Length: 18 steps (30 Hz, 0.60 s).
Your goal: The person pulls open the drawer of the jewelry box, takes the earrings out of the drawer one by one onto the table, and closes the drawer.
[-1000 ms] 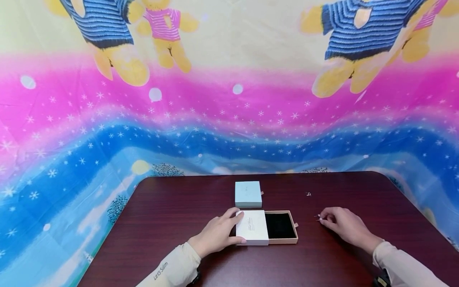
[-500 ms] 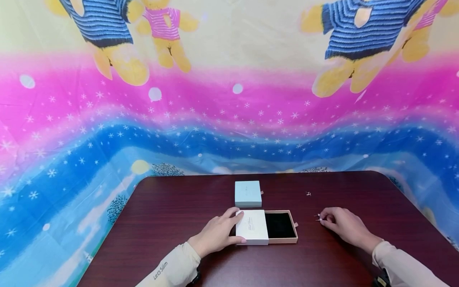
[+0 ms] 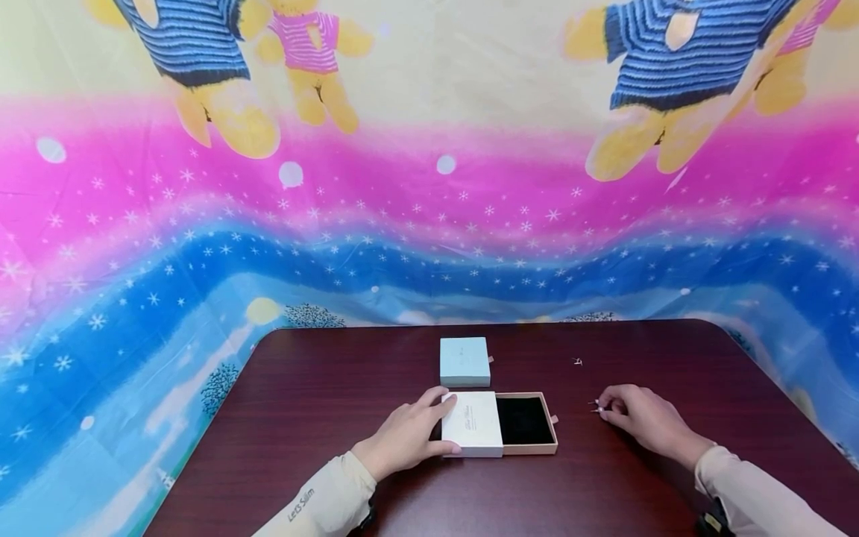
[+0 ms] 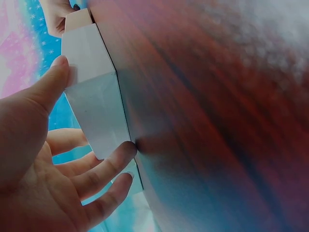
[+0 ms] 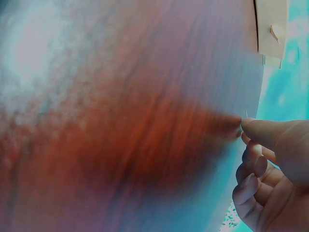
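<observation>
My left hand (image 3: 409,438) grips the white sleeve of a jewelry box (image 3: 471,424), thumb on its near side and fingers at the far and left edges. In the left wrist view the thumb and fingertips touch the sleeve (image 4: 96,106). The box's inner drawer (image 3: 526,419), lined in black, is slid out to the right, with a small tab on its end. To the right of it my right hand (image 3: 647,421) rests low over the table. Its thumb and index finger pinch small earrings (image 3: 593,406), whose thin posts stick out to the left. The earrings are mostly hidden by the fingertips.
Behind the white box lies a closed pale blue box (image 3: 464,362) with a small tab on its right. Another tiny silvery piece (image 3: 577,362) lies at the back right of the dark red wooden table (image 3: 322,388). A patterned cloth (image 3: 429,253) hangs behind.
</observation>
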Each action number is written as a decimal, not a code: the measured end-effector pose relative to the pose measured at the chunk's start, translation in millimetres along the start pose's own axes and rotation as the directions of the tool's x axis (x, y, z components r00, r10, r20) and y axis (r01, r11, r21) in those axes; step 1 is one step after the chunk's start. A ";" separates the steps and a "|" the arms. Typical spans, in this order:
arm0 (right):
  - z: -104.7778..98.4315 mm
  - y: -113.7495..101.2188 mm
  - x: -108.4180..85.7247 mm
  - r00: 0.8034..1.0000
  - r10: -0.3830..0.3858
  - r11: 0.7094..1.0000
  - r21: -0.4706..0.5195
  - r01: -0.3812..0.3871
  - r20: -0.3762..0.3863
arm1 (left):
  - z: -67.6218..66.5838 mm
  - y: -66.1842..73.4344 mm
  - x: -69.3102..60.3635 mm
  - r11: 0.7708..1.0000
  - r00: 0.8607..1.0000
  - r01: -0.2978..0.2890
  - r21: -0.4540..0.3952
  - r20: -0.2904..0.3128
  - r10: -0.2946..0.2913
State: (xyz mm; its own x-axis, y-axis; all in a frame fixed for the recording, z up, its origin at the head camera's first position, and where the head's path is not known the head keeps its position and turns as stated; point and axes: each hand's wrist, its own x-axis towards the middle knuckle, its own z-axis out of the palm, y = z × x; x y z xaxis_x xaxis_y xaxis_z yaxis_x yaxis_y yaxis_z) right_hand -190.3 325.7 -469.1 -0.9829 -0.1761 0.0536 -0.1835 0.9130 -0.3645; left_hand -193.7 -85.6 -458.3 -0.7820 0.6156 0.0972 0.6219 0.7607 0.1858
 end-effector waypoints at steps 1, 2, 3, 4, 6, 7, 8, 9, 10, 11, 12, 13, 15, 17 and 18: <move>0.0 0.0 -0.1 1.000 0.002 1.000 0.000 -0.002 0.002 | 0.1 0.0 -0.1 1.000 1.000 0.000 0.000 0.001 0.000; 0.0 0.0 -0.3 1.000 0.003 1.000 0.000 -0.003 0.004 | 0.3 0.0 0.0 1.000 1.000 0.000 0.000 0.001 0.000; -0.1 0.0 -0.3 1.000 0.004 1.000 0.001 -0.004 0.006 | 0.4 0.1 -0.1 1.000 1.000 -0.001 0.000 0.002 0.001; -0.3 -0.1 -0.2 1.000 0.004 1.000 0.002 -0.004 0.008 | 0.4 0.1 -0.1 1.000 1.000 0.000 0.000 0.001 0.000; -0.5 -0.2 0.1 1.000 0.005 1.000 0.003 -0.005 0.011 | 0.4 0.2 -0.1 1.000 1.000 0.001 0.004 0.001 -0.001; -0.5 -0.1 0.2 1.000 0.005 1.000 0.002 -0.006 0.012 | 0.4 0.3 -0.1 1.000 1.000 0.002 0.007 0.001 -0.002; -0.6 -0.1 0.2 1.000 0.006 1.000 0.001 -0.006 0.012 | 0.3 0.5 -0.1 1.000 1.000 0.002 0.009 0.001 -0.002; -0.7 -0.1 0.2 1.000 0.005 1.000 0.001 -0.005 0.012 | 0.2 0.6 -0.3 1.000 1.000 0.003 0.010 0.002 -0.003; -0.7 -0.1 0.1 1.000 0.005 1.000 0.002 -0.005 0.011 | 0.2 0.7 -0.3 1.000 1.000 0.003 0.012 0.002 -0.003; -0.7 -0.1 0.1 1.000 0.005 1.000 0.001 -0.005 0.010 | 0.1 0.8 -0.1 1.000 1.000 0.004 0.013 0.003 -0.004; -0.6 -0.2 0.0 1.000 0.004 1.000 0.000 -0.004 0.009 | -0.1 1.0 0.0 1.000 1.000 0.005 0.013 0.004 -0.005; -0.6 -0.3 0.0 1.000 0.004 1.000 0.000 -0.004 0.008 | -0.1 1.2 0.2 1.000 1.000 0.006 0.014 0.005 -0.006; -0.6 -0.4 -0.2 1.000 0.005 1.000 -0.002 -0.005 0.007 | -0.4 1.5 0.3 1.000 1.000 0.007 0.015 0.007 -0.007; -0.6 -0.4 -0.3 1.000 0.007 1.000 -0.002 -0.006 0.009 | -0.8 1.9 0.4 1.000 1.000 0.009 0.015 0.012 -0.009; -0.6 -0.6 -0.4 1.000 0.007 1.000 -0.002 -0.007 0.011 | -1.1 2.2 0.2 1.000 1.000 0.009 0.016 0.014 -0.009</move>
State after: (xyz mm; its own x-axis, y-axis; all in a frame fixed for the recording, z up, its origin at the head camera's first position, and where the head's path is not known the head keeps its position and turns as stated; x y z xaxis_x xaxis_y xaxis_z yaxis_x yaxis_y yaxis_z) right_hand -189.8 325.5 -468.3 -0.9840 -0.1732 0.0411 -0.1763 0.9149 -0.3632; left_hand -192.6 -84.0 -456.8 -0.7873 0.6111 0.0820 0.6152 0.7695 0.1713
